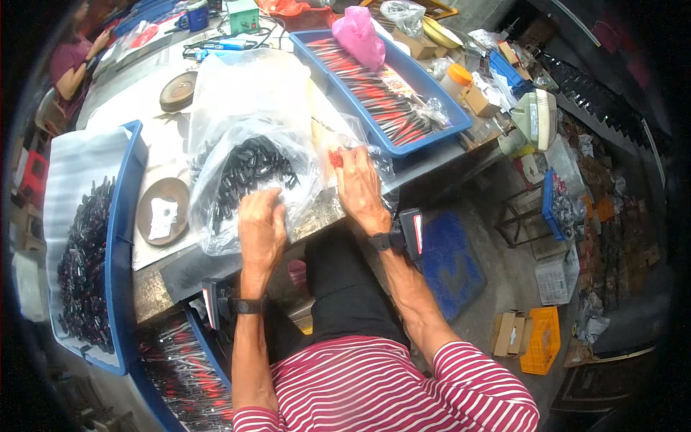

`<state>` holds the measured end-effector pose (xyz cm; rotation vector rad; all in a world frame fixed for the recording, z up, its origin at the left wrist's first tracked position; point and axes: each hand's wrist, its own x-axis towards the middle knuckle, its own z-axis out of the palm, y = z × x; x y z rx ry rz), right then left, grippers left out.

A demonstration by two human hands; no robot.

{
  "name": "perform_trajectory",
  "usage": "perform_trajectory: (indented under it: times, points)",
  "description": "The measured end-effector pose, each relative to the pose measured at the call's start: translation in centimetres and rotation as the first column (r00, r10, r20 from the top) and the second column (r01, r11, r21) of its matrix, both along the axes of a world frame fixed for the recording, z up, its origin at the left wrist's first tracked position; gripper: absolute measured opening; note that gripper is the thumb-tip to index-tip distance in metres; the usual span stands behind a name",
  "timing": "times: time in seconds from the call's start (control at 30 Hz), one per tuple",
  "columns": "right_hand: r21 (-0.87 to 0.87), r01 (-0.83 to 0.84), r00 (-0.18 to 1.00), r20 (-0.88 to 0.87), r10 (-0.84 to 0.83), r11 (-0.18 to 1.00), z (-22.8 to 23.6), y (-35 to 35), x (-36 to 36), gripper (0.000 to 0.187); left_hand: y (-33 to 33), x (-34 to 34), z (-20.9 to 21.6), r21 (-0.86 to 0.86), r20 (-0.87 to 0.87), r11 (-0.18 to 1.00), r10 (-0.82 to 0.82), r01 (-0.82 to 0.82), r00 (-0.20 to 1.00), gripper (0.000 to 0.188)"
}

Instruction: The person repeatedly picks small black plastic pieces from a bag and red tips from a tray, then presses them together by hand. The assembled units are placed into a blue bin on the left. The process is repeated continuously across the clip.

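A clear plastic bag [205,155] lies open on the table, with many small black plastic parts [252,169] inside. My left hand [260,230] is at the bag's near side, its fingers curled together; whatever they may hold is hidden. Further right, my right hand [361,187] reaches over a smaller clear bag [381,164]. Small red parts [335,158] show beside its bent fingers, but the fingertips are partly hidden. Each wrist wears a dark band with a small device on it.
A blue tray [133,216] of black parts stands left, above another bin of red-black pieces [183,353]. Behind my right hand is a blue tray [403,150] of red-black pieces with a pink bag [358,39]. Round dishes [147,230] sit left. Another person [72,68] is far left.
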<state>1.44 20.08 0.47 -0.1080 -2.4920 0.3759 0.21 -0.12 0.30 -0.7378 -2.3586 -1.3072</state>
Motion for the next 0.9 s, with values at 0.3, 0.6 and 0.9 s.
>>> perform_trajectory:
  times: [0.3, 0.6, 0.9]
  points:
    - [-0.091, -0.001, 1.0, -0.013, -0.001, 0.996, 0.3, 0.4, -0.8, 0.026, 0.0, 0.0, 0.1, -0.013, -0.007, 1.0, -0.004, 0.003, 1.0, 0.029]
    - [-0.054, 0.022, 1.0, 0.016, -0.021, 0.998, -0.1, 0.7, -1.5, 0.021, 0.0, 0.1, 0.0, -0.007, -0.008, 1.0, 0.002, -0.002, 1.0, 0.027]
    - [-0.166, 0.088, 0.996, -0.011, -0.091, 0.982, 0.0, 0.6, -2.1, 0.007, 0.0, 0.0, -0.2, -0.004, -0.041, 1.0, 0.006, -0.007, 0.999, 0.028]
